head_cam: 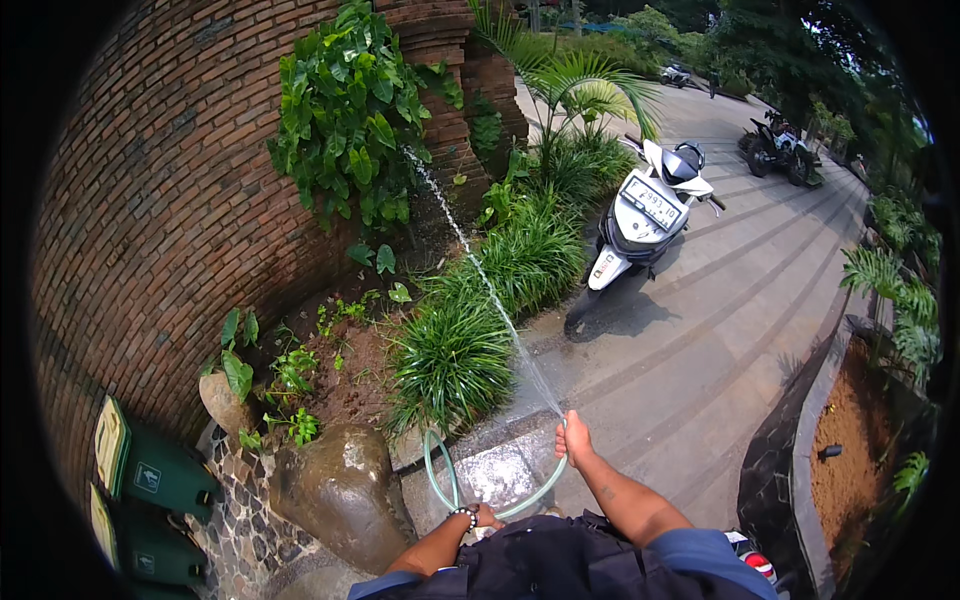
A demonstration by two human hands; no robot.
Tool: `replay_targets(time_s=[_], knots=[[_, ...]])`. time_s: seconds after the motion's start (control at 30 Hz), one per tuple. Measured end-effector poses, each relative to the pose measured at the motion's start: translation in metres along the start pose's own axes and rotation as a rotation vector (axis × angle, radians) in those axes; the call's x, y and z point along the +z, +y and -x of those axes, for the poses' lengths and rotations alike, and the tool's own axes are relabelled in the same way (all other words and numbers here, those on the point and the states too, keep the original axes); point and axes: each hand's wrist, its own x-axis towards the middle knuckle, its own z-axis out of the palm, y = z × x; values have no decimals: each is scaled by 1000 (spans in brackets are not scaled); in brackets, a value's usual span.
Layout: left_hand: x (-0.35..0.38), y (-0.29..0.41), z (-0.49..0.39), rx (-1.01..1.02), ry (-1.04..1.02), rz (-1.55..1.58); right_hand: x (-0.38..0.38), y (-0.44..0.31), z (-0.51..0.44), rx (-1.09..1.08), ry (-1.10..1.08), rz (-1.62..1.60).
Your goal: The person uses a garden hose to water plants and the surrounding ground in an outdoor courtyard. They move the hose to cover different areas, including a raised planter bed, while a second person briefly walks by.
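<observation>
My right hand (pixel 574 439) is closed around the end of a pale green garden hose (pixel 553 481). From its tip a jet of water (pixel 491 289) arcs up and to the left, reaching the large-leaved climbing plant (pixel 349 120) on the brick wall. Lower down, close to my body, my left hand (pixel 486 517) grips the same hose, a beaded bracelet on its wrist. Between the two hands the hose curves; past my left hand it rises in a loop beside the grassy border plants (pixel 454 364).
A large boulder (pixel 341 487) stands left of my left hand. Green wheeled bins (pixel 161 469) stand by the brick wall (pixel 165 187). A white scooter (pixel 645 214) is parked ahead on the paving (pixel 720 315). To the right runs a raised planter edge (pixel 806 442).
</observation>
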Motion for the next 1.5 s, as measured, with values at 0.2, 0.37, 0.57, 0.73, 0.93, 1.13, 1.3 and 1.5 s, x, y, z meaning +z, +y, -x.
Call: replay_targets(time_s=[0.2,0.37,0.57,0.73,0.93,1.13,1.3,1.5], knots=[[11,45,-31,7,74,39,-51,-27,-7,24,-73,2],[21,73,-33,-79,-68,133,-87,-32,-4,47,-60,-3],[13,92,-42,49,-68,-53,-112,-30,-2,41,-80,-29],[4,90,-51,48,-102,-126,-128,-32,-7,72,-108,-80],[13,82,-73,-52,-107,189,-132,-33,-10,53,-117,-52],[10,84,-65,0,-1,16,-127,-32,-22,53,-108,-58],[4,89,-52,37,40,15,-117,-34,-26,55,-101,-20],[-6,90,-55,-14,-81,123,-117,-41,-26,62,-139,-13]])
